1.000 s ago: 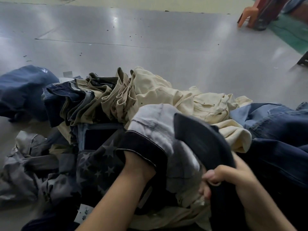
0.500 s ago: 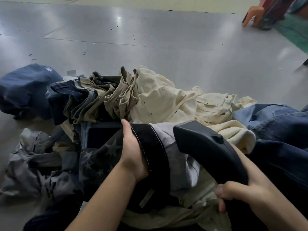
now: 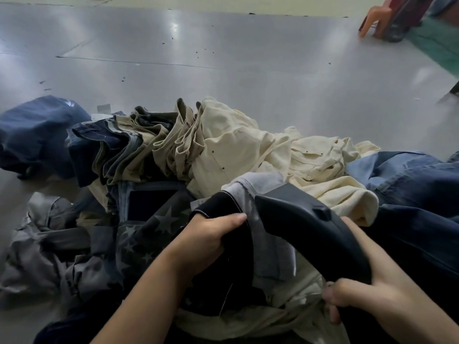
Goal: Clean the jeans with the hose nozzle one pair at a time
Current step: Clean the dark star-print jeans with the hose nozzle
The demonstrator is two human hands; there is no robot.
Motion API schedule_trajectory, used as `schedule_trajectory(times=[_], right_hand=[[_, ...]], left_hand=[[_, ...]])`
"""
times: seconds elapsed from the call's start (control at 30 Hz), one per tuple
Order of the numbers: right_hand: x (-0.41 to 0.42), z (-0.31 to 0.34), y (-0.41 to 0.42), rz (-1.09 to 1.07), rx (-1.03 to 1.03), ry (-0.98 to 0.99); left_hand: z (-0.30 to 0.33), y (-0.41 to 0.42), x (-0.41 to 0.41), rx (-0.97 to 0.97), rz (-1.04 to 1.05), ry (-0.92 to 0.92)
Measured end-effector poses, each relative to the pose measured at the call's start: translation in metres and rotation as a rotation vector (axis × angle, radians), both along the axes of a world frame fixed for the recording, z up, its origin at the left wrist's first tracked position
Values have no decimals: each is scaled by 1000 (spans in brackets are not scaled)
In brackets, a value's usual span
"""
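My right hand (image 3: 367, 297) grips the handle of a dark hose nozzle (image 3: 305, 227) whose head points left and up over the pile. My left hand (image 3: 206, 238) grips the dark hem of a pair of jeans (image 3: 223, 207) with a pale grey inside (image 3: 250, 187), thumb lying along the top of the cloth. The nozzle's tip sits right beside that grey fabric. Under both hands lies a heap of cream trousers (image 3: 238, 150) and dark star-print jeans (image 3: 154, 229).
More blue jeans (image 3: 417, 194) are piled at the right and a dark blue pair (image 3: 37, 130) at the far left. Grey garments (image 3: 42, 247) lie at the lower left. The grey metal table (image 3: 223, 58) stretches beyond. Plastic stools (image 3: 380, 18) stand at the top right.
My left hand came out of the jeans and took hold of the dark hem from outside. My right hand drew the nozzle down and back, its head now beside the grey fabric.
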State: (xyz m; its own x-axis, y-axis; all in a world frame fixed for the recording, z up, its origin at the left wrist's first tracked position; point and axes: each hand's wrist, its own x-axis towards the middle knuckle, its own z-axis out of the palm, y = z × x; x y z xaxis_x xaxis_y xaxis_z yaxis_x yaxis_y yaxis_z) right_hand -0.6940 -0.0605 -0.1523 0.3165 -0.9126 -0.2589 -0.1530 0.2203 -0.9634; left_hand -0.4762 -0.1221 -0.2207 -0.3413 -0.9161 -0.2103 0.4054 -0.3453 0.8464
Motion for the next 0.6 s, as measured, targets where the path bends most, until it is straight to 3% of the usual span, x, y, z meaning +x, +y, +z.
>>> schedule_trajectory(times=[0.1, 0.23, 0.37, 0.43, 0.47, 0.53, 0.6], right_hand=[[3, -4, -2, -7, 16, 11], [1, -5, -6, -51, -5, -11], [8, -7, -13, -84, -35, -50], [12, -12, -17, -138, -49, -67], [13, -14, -18, -175, -60, -74], [11, -18, -20, -255, -80, -77], [6, -19, -20, -313, -87, -75]], left_hand=[[0, 5, 1, -22, -31, -182], [4, 10, -6, -44, -125, -290], [3, 13, -13, -8, -320, -454], [0, 19, -23, 124, -431, -333], [-5, 22, -29, 250, -398, -163], [-16, 21, -42, 613, -142, 167], [-26, 15, -42, 706, 79, 225]])
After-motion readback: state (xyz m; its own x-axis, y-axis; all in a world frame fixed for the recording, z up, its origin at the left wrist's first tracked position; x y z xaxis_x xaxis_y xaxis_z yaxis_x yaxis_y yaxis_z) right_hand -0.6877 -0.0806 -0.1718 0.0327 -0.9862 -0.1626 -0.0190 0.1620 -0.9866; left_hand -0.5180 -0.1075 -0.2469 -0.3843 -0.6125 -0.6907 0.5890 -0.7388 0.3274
